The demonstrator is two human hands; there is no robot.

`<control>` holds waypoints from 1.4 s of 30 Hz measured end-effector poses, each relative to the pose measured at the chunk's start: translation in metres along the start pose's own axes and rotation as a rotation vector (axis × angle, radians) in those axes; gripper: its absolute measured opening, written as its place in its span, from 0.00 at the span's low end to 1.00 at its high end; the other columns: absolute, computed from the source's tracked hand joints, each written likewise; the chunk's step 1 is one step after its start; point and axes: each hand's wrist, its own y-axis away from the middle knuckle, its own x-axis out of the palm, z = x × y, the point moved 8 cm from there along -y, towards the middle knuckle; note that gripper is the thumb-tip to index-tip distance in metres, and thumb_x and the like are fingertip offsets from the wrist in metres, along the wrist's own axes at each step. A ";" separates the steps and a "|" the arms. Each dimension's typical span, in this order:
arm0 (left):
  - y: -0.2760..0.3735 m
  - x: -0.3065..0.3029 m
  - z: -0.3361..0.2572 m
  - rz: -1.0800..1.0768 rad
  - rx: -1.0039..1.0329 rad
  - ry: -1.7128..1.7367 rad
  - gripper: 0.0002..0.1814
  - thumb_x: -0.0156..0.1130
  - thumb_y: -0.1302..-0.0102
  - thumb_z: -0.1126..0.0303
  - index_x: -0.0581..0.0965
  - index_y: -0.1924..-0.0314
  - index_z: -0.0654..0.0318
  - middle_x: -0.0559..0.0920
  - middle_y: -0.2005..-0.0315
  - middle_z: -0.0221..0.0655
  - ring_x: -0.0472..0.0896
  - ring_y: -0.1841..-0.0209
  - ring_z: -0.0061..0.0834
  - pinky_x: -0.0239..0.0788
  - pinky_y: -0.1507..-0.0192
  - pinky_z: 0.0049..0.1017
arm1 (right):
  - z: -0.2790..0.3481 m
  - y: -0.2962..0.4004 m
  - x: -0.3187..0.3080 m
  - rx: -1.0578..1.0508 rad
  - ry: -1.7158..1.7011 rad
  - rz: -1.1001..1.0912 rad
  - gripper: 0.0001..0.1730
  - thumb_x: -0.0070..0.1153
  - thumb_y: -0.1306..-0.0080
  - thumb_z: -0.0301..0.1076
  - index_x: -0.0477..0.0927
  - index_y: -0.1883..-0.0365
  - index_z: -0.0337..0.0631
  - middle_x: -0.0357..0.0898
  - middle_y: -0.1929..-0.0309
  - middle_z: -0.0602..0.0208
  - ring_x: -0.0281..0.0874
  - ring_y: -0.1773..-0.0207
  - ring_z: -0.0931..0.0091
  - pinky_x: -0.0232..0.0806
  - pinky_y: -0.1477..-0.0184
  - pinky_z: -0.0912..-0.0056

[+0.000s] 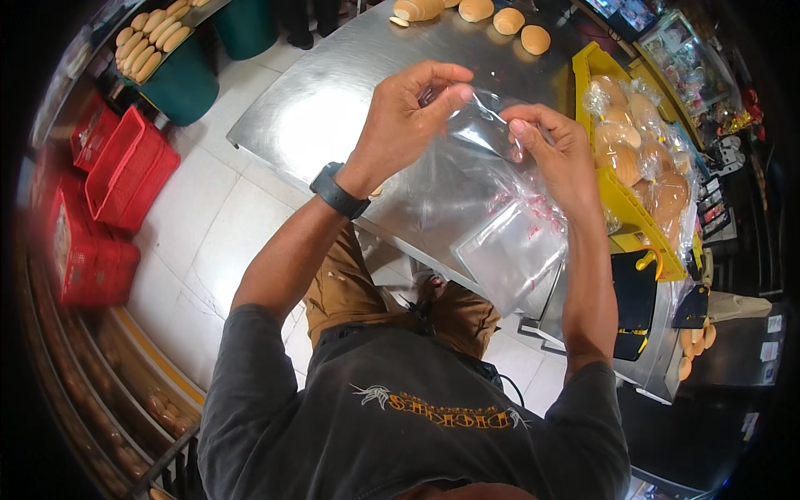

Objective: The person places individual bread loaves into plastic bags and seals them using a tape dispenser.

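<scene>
A clear plastic bag (478, 134) is stretched between my two hands above a stainless steel table (300, 81). My left hand (415, 100) pinches one side of its edge between thumb and fingers. At the other side, my right hand (544, 134) grips the edge near a folded white line. Below them, a stack of flat clear plastic bags (509, 250) with red print lies at the table's near edge. Several round bread buns (507, 22) sit along the far end, beside a larger ridged loaf (419, 9).
On the right, a yellow crate (640, 219) holds several bagged breads (619, 140). Red plastic baskets (131, 175) stand on the floor at left. Behind them, long rolls (153, 40) lie on a tray near green bins (178, 87). Another person's legs (300, 22) show beyond the table.
</scene>
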 end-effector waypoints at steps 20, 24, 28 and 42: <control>0.014 -0.023 -0.009 0.190 -0.071 0.876 0.18 0.53 0.20 0.52 0.73 0.65 0.57 0.67 0.83 0.19 0.66 0.78 0.15 0.69 0.61 0.25 | -0.054 -0.034 0.080 0.352 -0.636 0.174 0.15 0.64 0.29 0.45 0.85 0.56 0.42 0.66 0.81 0.83 0.59 0.79 0.87 0.59 0.73 0.79; 0.011 -0.045 0.010 0.264 -0.375 0.657 0.18 0.55 0.21 0.52 0.73 0.66 0.57 0.65 0.83 0.18 0.62 0.80 0.14 0.68 0.67 0.24 | -0.053 -0.053 0.086 0.338 -0.648 0.396 0.17 0.67 0.32 0.46 0.86 0.56 0.42 0.67 0.81 0.83 0.62 0.76 0.86 0.60 0.70 0.78; 0.016 -0.061 0.025 0.387 -0.497 0.647 0.16 0.58 0.23 0.56 0.76 0.63 0.62 0.67 0.83 0.19 0.64 0.81 0.13 0.66 0.71 0.23 | -0.035 -0.056 0.100 -0.012 -0.347 0.768 0.18 0.69 0.34 0.47 0.86 0.56 0.41 0.73 0.79 0.80 0.71 0.71 0.84 0.66 0.64 0.75; -0.120 -0.154 0.147 0.198 0.047 -0.443 0.05 0.64 0.35 0.72 0.84 0.62 0.64 0.83 0.59 0.37 0.83 0.59 0.31 0.75 0.56 0.29 | -0.139 -0.251 0.101 0.090 0.377 0.175 0.11 0.63 0.33 0.38 0.77 0.60 0.41 0.79 0.75 0.64 0.84 0.69 0.65 0.73 0.65 0.63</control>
